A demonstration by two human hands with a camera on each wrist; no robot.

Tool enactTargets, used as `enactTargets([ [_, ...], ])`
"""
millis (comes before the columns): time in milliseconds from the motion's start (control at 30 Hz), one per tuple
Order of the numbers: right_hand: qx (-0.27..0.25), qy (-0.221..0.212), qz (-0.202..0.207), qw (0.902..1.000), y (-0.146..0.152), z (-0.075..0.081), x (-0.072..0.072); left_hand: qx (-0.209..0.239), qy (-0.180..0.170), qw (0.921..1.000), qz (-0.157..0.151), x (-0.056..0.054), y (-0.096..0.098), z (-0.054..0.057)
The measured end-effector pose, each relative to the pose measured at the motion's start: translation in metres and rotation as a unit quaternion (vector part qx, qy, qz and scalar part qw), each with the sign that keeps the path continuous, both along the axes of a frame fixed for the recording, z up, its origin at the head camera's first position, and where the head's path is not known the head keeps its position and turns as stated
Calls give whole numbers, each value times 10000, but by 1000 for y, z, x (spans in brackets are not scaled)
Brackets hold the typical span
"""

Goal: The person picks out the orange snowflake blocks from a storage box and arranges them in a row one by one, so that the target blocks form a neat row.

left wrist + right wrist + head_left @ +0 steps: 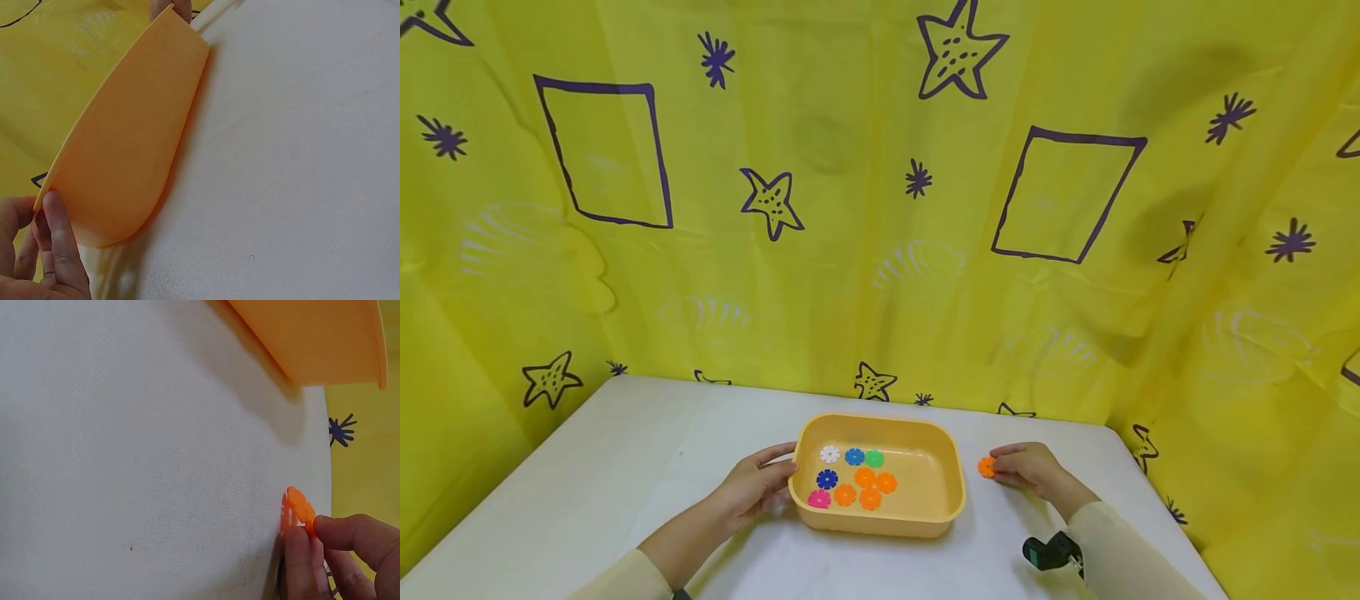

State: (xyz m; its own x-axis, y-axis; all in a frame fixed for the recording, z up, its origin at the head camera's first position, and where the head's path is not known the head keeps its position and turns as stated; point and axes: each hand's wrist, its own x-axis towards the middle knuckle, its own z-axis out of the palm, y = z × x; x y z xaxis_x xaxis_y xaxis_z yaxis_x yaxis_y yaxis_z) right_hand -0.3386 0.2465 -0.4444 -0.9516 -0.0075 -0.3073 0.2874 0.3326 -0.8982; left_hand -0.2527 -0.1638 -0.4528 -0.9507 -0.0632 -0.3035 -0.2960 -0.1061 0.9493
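Soft light is bathing the white tabletop (685, 442) around an orange tub (880, 527); faint shadows are hugging its base.

Wears pale cream sleeves, seen along the lower edge of the head view: on one side a smooth, slightly loose right sleeve (1131, 554), finished in a simple cuff; on the other, a matching left sleeve (625, 581), mostly cut off by the frame. Shows a stretch of bare left forearm (688, 533) between cuff and left hand (760, 485); has a bare right hand (1030, 467) too. Bears beside the right cuff a black wrist camera (1049, 552), chunky and rounded, with a teal-green patch (1032, 552) and a small silvery, screw-like part (1076, 563). Shows just a dark sliver (682, 595) by the left cuff, too small to identify.
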Motion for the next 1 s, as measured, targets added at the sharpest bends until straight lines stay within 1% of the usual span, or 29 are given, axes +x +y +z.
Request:
enactTargets([
  [200, 210, 109, 2, 9997, 2, 1, -1, -38, 32, 10000, -53, 1, 0, 0],
  [400, 194, 107, -1, 9998, 5, 4, 0, -120, -4, 9999, 66, 0, 3, 0],
  [633, 209, 122, -31, 9997, 5, 7, 2, -80, -1, 9999, 65, 1, 2, 0],
  [800, 218, 278, 125, 9993, 4, 14, 4, -86, 0, 10000, 16, 1, 2, -1],
  [900, 239, 393, 348, 9983, 0, 22, 5, -113, 6, 9999, 22, 1, 2, -1],
  [1000, 72, 515, 529, 9972, -4, 30, 5, -112, 19, 9999, 37, 1, 2, 0],
])
